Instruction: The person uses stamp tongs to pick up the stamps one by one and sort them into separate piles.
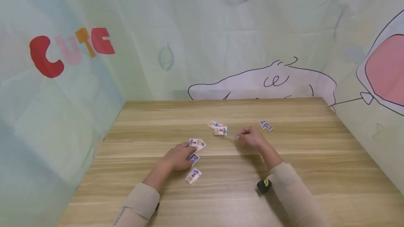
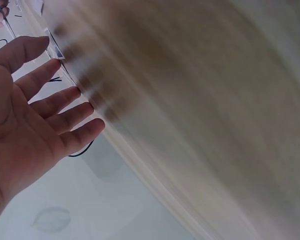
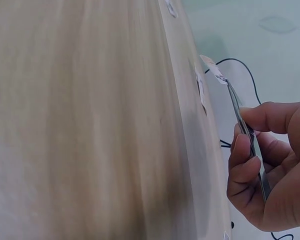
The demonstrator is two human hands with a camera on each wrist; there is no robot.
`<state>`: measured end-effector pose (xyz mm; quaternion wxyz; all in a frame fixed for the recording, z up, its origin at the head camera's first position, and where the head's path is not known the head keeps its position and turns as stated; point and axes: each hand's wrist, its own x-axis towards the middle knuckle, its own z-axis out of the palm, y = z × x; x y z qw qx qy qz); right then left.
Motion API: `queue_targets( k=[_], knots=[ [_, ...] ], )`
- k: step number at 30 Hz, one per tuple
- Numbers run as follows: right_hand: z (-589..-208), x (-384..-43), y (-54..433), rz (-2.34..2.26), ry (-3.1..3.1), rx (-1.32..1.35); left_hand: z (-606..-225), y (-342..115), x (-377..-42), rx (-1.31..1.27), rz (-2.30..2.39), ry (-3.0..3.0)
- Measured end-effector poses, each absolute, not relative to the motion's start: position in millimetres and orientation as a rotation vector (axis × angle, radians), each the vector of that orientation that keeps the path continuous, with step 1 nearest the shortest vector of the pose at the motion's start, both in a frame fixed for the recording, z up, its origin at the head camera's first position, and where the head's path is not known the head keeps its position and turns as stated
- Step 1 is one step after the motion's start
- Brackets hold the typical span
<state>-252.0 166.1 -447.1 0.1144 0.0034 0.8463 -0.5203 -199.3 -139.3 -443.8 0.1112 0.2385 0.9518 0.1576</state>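
My right hand [image 1: 250, 136] grips a pair of metal tweezers [image 3: 237, 111] between thumb and curled fingers. At the tweezers' tips is a small picture card [image 3: 213, 69], raised off the table in the right wrist view. Another card [image 1: 212, 124] lies just behind it in the head view. My left hand [image 1: 178, 156] is low over the table with its fingers spread, beside overlapping light cards [image 1: 196, 143] and a dark-faced card [image 1: 194, 158]. Its fingertips partly cover these cards, and whether they press on them I cannot tell. Nearer me lies one more light card [image 1: 193, 176].
Two dark-backed cards [image 1: 266, 125] overlap at the right rear. The wood-grain table [image 1: 142, 122] ends at a printed cloth backdrop [image 1: 151, 16]. A small black device [image 1: 264, 186] sits beside my right sleeve.
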Motion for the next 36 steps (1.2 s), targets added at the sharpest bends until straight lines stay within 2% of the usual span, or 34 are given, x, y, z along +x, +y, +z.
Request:
queue_targets(
  k=[26, 36],
  knots=[
    [-455.0, -273.4, 175.6, -1.546, 2.487, 0.123, -442.9, -144.7, -192.5, 0.651, 0.510, 2.792],
    [-455.8, -272.3, 175.5, -1.299, 2.763, -0.037, -444.6, -144.9, -192.4, 0.643, 0.517, 2.784]
  ],
)
